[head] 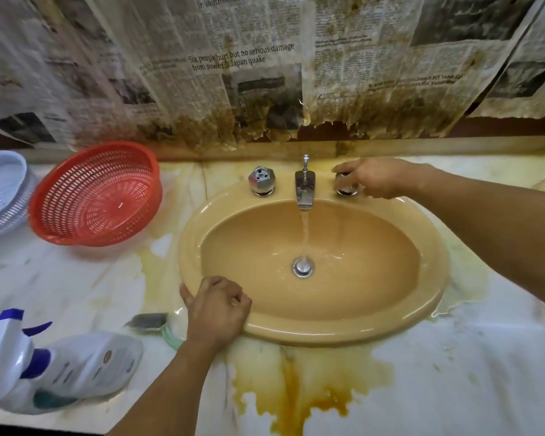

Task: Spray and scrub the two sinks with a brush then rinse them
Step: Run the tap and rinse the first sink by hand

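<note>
tan sink is set into the marble desk, tap running: a thin stream drops from the spout at the sink's back edge onto the drain at bowl centre, with shallow water around it. right hand is at the sink's back-right, fingers curled round the right knob, gripping it. left knob sits back-left, on the other side of the spout. left hand rests on the sink's near-left rim, fingers curled into a loose fist, thumb out along the rim, holding nothing. brush lies on the desk just left of the sink, green handle running under the left forearm. spray bottle lies on its side further left of the sink. red basket sits tilted left of the sink, toward the wall; white basket is beyond it, cut by the frame. brown puddle lies on the desk in front of the sink. stained newspaper covers the wall behind the sink.
</note>
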Tool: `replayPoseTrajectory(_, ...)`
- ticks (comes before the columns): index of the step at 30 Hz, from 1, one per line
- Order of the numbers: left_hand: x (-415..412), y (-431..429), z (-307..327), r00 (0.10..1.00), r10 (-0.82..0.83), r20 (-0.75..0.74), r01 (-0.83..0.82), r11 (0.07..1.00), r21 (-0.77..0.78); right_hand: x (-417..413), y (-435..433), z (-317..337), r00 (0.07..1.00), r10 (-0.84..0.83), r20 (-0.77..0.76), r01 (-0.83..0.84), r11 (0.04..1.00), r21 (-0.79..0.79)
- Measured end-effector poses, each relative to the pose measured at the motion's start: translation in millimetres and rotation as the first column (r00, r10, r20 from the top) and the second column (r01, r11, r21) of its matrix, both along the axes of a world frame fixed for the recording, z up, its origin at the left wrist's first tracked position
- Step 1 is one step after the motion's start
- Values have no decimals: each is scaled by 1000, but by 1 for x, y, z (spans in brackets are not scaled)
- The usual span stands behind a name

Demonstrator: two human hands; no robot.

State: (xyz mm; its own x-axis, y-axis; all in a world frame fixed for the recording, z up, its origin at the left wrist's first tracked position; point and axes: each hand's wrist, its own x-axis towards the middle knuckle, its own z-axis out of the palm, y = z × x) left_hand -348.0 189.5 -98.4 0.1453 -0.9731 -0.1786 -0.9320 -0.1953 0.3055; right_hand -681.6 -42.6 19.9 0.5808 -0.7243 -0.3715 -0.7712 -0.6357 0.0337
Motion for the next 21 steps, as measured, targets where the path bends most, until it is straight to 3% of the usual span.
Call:
replayPoseTrajectory(5, 0, -1, -6, 999, -10, 46, 10, 1000, -19, 2, -11, -2, 997, 71, -27, -71, 997, -33)
replayPoseTrajectory(10, 0, -1, -8, 999, 1, 36, -1, 1000, -4, 10, -8, -13, 963, -257, 86, 259, 966, -12)
replayPoseTrajectory(16, -1, 0, -6, 1000, 9, 29, -9, 1000, -4, 40, 10, -38, 680, -632, 372, 684, 729, -12)
replayPoseTrajectory(21, -1, 0, -5, 1000, 25, 5, -25, 999, -22, 55, 21, -35, 504, -748, 433, 799, 594, 96)
